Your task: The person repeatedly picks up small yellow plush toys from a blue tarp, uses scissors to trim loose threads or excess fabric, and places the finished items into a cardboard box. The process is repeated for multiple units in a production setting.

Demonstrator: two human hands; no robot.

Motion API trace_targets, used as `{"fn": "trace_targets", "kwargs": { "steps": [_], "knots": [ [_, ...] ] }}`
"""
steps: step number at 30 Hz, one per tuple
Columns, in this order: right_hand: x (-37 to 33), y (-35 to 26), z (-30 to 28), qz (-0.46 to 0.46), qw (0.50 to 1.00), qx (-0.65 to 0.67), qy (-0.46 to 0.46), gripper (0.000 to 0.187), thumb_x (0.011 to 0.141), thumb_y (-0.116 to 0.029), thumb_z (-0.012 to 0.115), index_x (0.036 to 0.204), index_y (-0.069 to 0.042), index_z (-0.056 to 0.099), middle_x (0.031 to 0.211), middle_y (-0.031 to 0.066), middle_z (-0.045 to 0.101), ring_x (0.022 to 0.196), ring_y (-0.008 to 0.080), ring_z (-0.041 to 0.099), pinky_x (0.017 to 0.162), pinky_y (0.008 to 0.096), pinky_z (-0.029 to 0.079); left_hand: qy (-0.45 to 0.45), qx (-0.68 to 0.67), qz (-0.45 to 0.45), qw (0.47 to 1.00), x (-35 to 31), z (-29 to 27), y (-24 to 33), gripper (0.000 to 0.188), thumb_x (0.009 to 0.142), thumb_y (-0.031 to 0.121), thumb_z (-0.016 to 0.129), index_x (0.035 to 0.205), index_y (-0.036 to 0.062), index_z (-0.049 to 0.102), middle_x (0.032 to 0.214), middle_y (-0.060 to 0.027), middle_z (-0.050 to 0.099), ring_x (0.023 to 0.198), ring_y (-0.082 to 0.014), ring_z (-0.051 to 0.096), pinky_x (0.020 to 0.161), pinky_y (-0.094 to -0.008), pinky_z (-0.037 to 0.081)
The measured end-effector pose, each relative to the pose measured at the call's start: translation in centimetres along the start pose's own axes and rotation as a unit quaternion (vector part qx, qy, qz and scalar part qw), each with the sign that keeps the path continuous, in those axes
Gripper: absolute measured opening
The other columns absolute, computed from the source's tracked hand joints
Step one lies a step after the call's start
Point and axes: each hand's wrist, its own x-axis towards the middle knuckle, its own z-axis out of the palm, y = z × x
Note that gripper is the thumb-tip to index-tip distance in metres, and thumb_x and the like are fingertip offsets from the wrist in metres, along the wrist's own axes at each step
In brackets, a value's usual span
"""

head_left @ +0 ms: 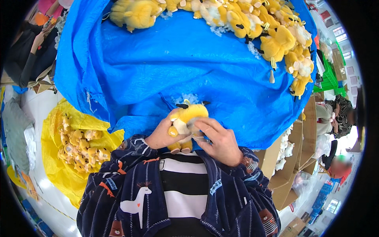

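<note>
A yellow plush toy point(190, 113) with a cream belly, black horn- or ear-like tips and small feet is held upright close to my chest. My left hand point(161, 134) is wrapped round its side, thumb in front. On the toy's other side is my right hand point(220, 141), its fingers bent and drawn together at the belly. Something greyish and blurred shows by those fingertips; what they grip, I cannot make out. Just beyond the toy, a tuft of white stuffing point(188, 97) lies on the blue tarp point(158, 63).
More yellow plush toys point(276, 42) are heaped along the tarp's far and right edges, with bits of stuffing among them. At left, a yellow sack point(55, 158) holds several small plush toys. Cardboard boxes point(306, 136) stand at right. Other people sit at far left and right.
</note>
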Motion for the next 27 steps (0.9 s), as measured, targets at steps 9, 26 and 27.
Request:
{"fn": "trace_targets", "kwargs": {
  "steps": [9,26,27],
  "knots": [
    [1.4,2.5,3.1,0.125,0.904,0.312,-0.265,0.045,0.077,-0.029,0.07,0.106,0.003,0.057,0.096,0.0223,0.062,0.088,0.0352,0.062,0.075,0.0365,0.049,-0.065,-0.03,-0.015,0.997,-0.4,0.9,1.1,0.072,0.069,0.015,0.079,0.129,0.0025,0.04,0.119,-0.0108,0.053,0.11,-0.018,0.052,0.093,-0.0303,0.042],
    [2.2,5.0,2.6,0.248,0.834,0.485,0.091,0.019,0.089,-0.01,0.058,0.103,0.002,0.062,0.073,0.0031,0.062,0.054,0.0061,0.051,0.048,0.0205,0.039,0.118,-0.016,-0.004,0.993,1.6,-0.3,1.8,0.039,0.082,0.004,0.06,0.118,-0.0013,0.047,0.103,-0.007,0.058,0.097,-0.0134,0.056,0.083,-0.0279,0.047],
    [2.3,4.9,3.0,0.287,0.746,0.596,0.082,0.018,0.089,-0.01,0.058,0.102,0.002,0.062,0.072,0.0014,0.061,0.049,0.004,0.047,0.044,0.0191,0.036,0.138,-0.031,-0.007,0.99,1.7,-0.3,1.6,0.035,0.082,0.003,0.059,0.115,-0.0011,0.048,0.1,-0.0068,0.059,0.094,-0.0127,0.057,0.08,-0.0273,0.048]
  ]
}}
